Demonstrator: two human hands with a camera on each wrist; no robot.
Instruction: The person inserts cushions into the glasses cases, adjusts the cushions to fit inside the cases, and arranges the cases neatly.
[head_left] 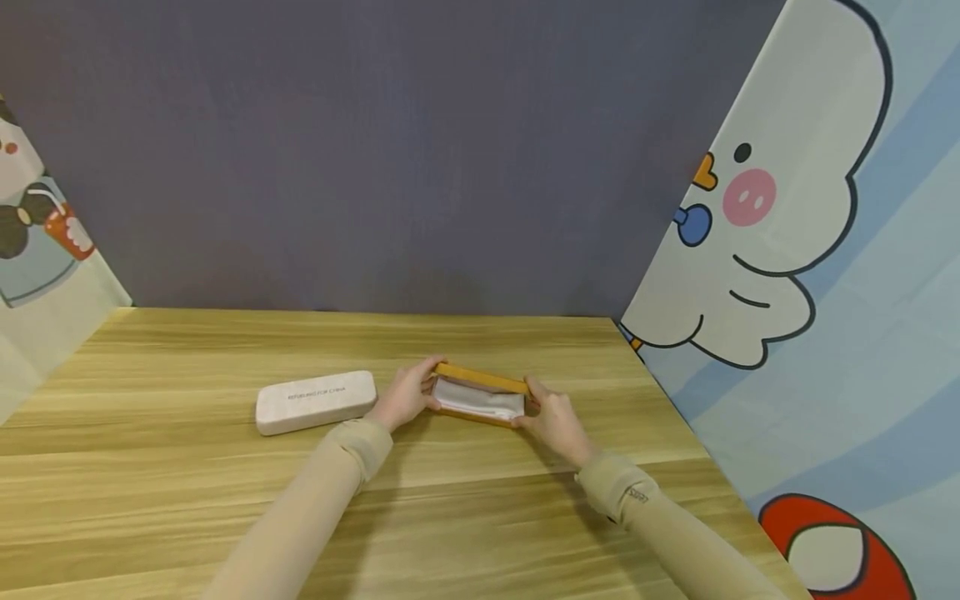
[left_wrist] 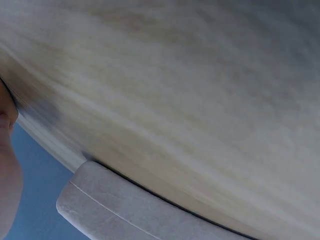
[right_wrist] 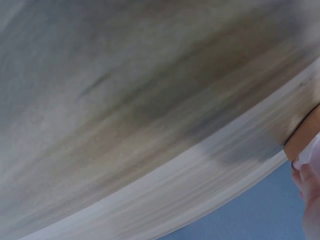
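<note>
An orange-brown glasses case (head_left: 480, 379) sits at the middle of the table with its lid partly raised. Inside it shows a pale grey lining or cloth (head_left: 474, 398); which of these I cannot tell. My left hand (head_left: 407, 394) grips the case's left end, and my right hand (head_left: 557, 423) grips its right end, fingers at the lid and thumb at the front edge. Only part of the right hand (right_wrist: 311, 192) and the case's end (right_wrist: 304, 139) appear in the right wrist view. The left hand (left_wrist: 7, 185) is cut off at the edge of the left wrist view.
Close to my left wrist lies a whitish glasses case (head_left: 315, 402) with lettering on top, its lid down. The wood-grain table (head_left: 187, 500) ends at a dark grey panel (head_left: 375, 167) behind. Cartoon-printed sheets (head_left: 825, 333) hang at both sides.
</note>
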